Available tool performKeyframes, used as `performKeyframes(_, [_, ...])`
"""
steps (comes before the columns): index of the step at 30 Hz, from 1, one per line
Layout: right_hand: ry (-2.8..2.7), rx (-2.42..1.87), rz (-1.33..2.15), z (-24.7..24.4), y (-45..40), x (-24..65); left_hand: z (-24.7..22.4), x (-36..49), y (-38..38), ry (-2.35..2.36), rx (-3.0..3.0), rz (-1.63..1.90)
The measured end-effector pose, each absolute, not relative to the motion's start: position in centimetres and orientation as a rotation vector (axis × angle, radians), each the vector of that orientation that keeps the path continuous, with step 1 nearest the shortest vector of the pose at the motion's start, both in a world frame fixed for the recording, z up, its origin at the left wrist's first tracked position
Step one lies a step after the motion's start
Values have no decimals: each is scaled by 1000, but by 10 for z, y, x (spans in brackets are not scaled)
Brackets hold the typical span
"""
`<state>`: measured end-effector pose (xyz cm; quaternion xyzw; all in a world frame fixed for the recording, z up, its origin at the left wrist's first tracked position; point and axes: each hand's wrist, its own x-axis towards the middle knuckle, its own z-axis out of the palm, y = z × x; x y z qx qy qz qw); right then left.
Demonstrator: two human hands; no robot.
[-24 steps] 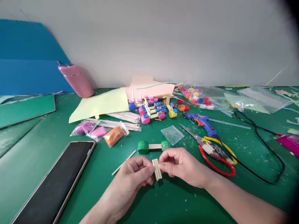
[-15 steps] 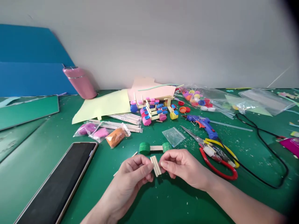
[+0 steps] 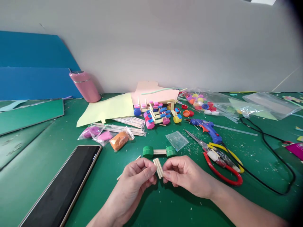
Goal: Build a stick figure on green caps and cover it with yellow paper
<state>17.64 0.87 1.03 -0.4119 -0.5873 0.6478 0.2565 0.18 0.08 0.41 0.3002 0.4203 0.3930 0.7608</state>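
Between my two hands is a small bundle of short wooden sticks point(image 3: 157, 168), side by side and tilted. My left hand point(image 3: 140, 176) pinches its left side with thumb and fingers. On the other side, the thumb and fingertips of my right hand point(image 3: 183, 173) are closed on the bundle's right edge. Just beyond my hands lies a dumbbell-shaped piece point(image 3: 160, 152), two green round ends joined by wooden sticks. Another thin wooden stick point(image 3: 120, 177) shows partly behind my left hand.
A phone point(image 3: 61, 186) lies at left. Scissors point(image 3: 213, 154) and a blue glue gun point(image 3: 205, 126) with a black cord are at right. Farther back are assembled stick pieces point(image 3: 156, 115), clay packets point(image 3: 119, 141), a yellow sheet point(image 3: 106, 108) and a pink tumbler point(image 3: 85, 86).
The view has shifted slightly, so everything sits a little lower and to the right. My right fingers have closed in against the stick bundle, which stays in my left hand.
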Motion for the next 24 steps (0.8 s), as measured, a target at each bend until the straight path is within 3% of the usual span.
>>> performKeyframes(24, [-1496,-1138,1752,12,11,178,7,0,-1,1009,832,894])
